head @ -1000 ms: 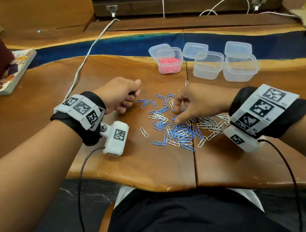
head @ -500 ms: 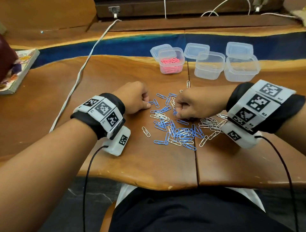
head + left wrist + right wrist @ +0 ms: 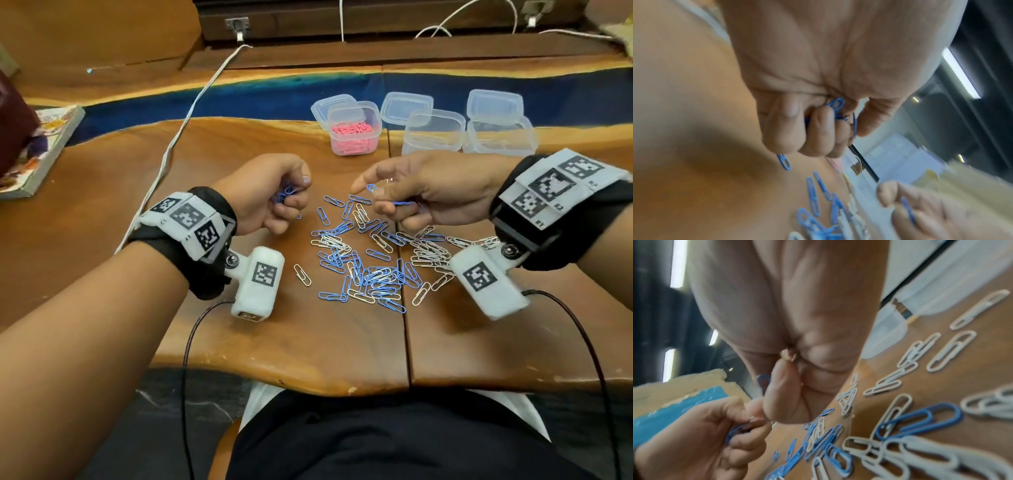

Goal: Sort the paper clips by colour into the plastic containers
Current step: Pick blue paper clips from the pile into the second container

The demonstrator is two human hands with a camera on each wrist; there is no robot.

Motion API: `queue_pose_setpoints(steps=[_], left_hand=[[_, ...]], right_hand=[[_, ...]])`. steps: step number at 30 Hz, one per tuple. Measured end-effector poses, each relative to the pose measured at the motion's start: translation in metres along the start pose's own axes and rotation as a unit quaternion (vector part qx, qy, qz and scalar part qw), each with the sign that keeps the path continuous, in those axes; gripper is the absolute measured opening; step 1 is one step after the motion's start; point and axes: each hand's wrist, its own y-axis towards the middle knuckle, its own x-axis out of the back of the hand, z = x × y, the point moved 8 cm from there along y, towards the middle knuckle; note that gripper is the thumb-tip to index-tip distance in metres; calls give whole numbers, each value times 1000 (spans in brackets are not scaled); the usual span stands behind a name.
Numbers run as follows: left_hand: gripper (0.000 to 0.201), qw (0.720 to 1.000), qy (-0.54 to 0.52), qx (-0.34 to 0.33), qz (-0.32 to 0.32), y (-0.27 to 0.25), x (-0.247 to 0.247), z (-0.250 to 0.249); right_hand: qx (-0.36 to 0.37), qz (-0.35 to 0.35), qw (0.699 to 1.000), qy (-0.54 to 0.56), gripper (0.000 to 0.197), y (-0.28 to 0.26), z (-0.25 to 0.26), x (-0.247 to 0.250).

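A loose heap of blue and white paper clips (image 3: 373,263) lies on the wooden table (image 3: 308,349) between my hands. My left hand (image 3: 274,195) is curled in a fist round a bunch of blue clips (image 3: 835,105), held just above the table left of the heap. My right hand (image 3: 404,195) is raised over the heap's far side and pinches blue clips (image 3: 397,202) between thumb and fingers, index finger stretched out. A clear container (image 3: 354,132) at the back holds pink clips. Two more clear containers (image 3: 433,132) (image 3: 500,135) stand to its right.
Three loose lids (image 3: 406,107) lie behind the containers. A white cable (image 3: 178,137) runs across the table's left part. A book (image 3: 41,150) lies at the far left edge. The table's front edge (image 3: 308,387) is near my body.
Both hands have lifted off the heap and drawn apart, each now holding blue clips. The right hand's fingers have gone from pressing into the pile to a raised pinch.
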Motion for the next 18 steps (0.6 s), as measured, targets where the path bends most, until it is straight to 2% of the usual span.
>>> queue_pose_setpoints(steps=[5, 9, 12, 13, 15, 16, 17, 18], left_hand=[[12, 994, -94, -31, 50, -4, -1, -8], [7, 989, -132, -33, 61, -3, 1, -12], [39, 996, -90, -1, -5, 7, 11, -4], [46, 998, -55, 8, -36, 9, 14, -2], [50, 989, 108, -10, -105, 10, 21, -6], [47, 961, 241, -35, -133, 10, 26, -11], [39, 916, 369, -61, -143, 9, 27, -15], [28, 878, 453, -76, -136, 10, 25, -17]], right_hand=[[-52, -6, 995, 82, 12, 1, 0, -1], [-62, -60, 994, 66, 38, 11, 2, 3], [-51, -146, 984, -83, 46, 22, 10, 10], [-39, -171, 968, -180, 46, 25, 17, 10], [2, -211, 896, -391, 39, 31, 34, 8], [24, -215, 858, -466, 34, 36, 41, 2], [40, -211, 832, -511, 30, 41, 44, -4], [45, -204, 820, -533, 29, 47, 44, -8]])
